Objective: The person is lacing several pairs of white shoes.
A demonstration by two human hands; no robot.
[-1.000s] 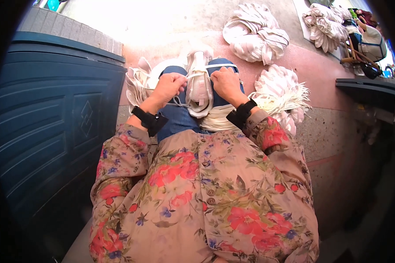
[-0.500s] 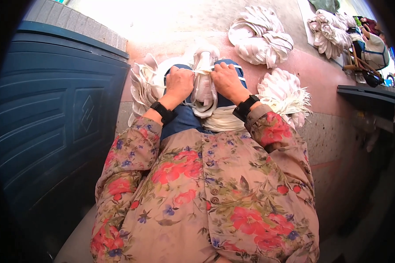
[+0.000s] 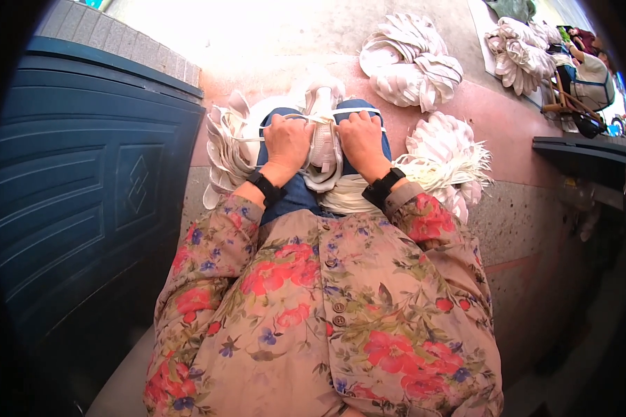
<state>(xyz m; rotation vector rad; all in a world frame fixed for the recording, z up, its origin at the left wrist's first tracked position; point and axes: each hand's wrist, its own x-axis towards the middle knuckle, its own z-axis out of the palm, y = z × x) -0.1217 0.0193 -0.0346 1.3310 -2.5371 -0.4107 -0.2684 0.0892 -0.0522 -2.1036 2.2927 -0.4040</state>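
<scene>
A white sneaker upper (image 3: 322,154) sits lengthwise between my jeans-covered knees. Across its far part runs a white shoelace (image 3: 355,110), spreading out to both sides over my knees. My left hand (image 3: 288,141) is closed on the lace at the upper's left side, its fingers curled under. On the right side, my right hand (image 3: 360,144) is likewise closed on the lace, knuckles up. The fingertips of both hands are hidden from above. In my lap, beside the near end of the upper, lies a bundle of cream-white laces (image 3: 348,196).
Stacked white uppers (image 3: 228,149) stand by my left knee, near a dark blue panelled door (image 3: 69,181). Another heap of uppers (image 3: 439,142), with loose lace ends, lies right. A further pile (image 3: 414,62) is ahead; more uppers (image 3: 522,55) lie far right by a chair (image 3: 588,87).
Both hands have shifted slightly nearer to me beside the upper, still closed. The lace now shows more plainly across the right knee.
</scene>
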